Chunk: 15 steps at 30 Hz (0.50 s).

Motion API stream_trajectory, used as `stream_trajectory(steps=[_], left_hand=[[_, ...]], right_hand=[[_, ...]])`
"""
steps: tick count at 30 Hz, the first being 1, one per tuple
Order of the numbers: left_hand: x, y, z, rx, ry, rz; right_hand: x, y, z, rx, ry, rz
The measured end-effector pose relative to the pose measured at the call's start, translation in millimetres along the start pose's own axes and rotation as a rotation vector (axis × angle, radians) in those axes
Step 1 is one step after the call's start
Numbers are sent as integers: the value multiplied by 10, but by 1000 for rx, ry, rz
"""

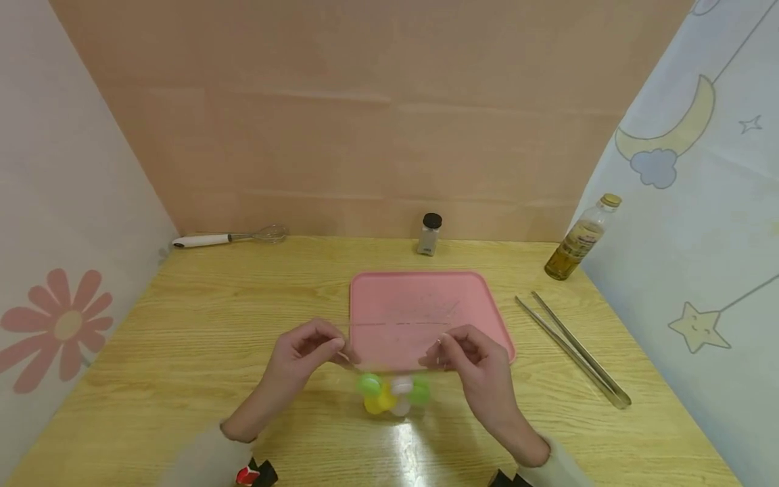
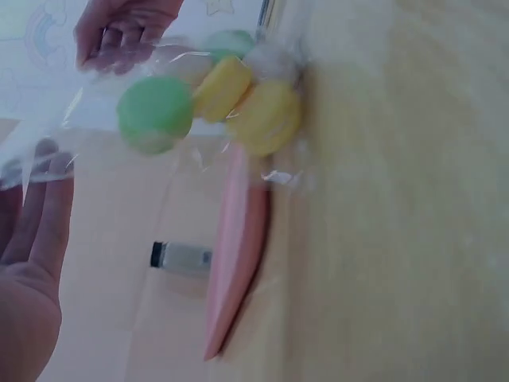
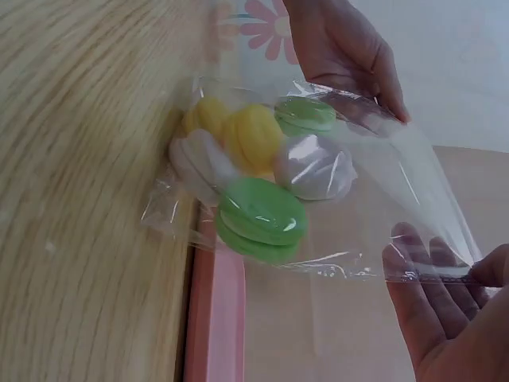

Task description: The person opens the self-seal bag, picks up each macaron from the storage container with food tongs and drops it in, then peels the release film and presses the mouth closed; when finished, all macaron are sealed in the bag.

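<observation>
A clear plastic bag (image 3: 382, 183) hangs between my two hands above the table, its bottom at or just above the wood. Green macarons (image 3: 262, 219), yellow macarons (image 3: 254, 137) and pale lilac ones (image 3: 314, 167) lie in its lower part. My left hand (image 1: 302, 353) pinches one upper corner between thumb and fingers. At the opposite upper corner, my right hand (image 1: 482, 362) pinches the film the same way. Just beyond the bag lies a pink tray (image 1: 420, 287), partly seen through the film. Whether the bag's mouth is parted cannot be made out.
Metal tongs (image 1: 578, 348) lie right of the tray. A bottle of amber liquid (image 1: 581, 240) stands at the back right, and a small black-capped jar (image 1: 429, 237) behind the tray. A white-handled whisk (image 1: 228, 238) lies at the back left. Papered walls enclose three sides.
</observation>
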<state>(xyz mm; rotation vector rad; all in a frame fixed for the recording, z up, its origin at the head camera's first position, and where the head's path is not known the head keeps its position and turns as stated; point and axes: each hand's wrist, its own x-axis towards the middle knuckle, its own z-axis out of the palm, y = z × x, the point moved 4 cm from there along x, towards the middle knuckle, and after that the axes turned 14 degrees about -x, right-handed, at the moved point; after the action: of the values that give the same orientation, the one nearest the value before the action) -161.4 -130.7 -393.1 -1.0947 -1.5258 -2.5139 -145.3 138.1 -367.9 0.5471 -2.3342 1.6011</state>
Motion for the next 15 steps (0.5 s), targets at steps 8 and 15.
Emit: stream_trajectory(steps=[8, 15], left_hand=[[-134, -205, 61, 60, 213, -124], [-124, -256, 115, 32, 351, -131]], right_hand=[[-25, 77, 3, 8, 51, 23], [-34, 143, -25, 32, 84, 56]])
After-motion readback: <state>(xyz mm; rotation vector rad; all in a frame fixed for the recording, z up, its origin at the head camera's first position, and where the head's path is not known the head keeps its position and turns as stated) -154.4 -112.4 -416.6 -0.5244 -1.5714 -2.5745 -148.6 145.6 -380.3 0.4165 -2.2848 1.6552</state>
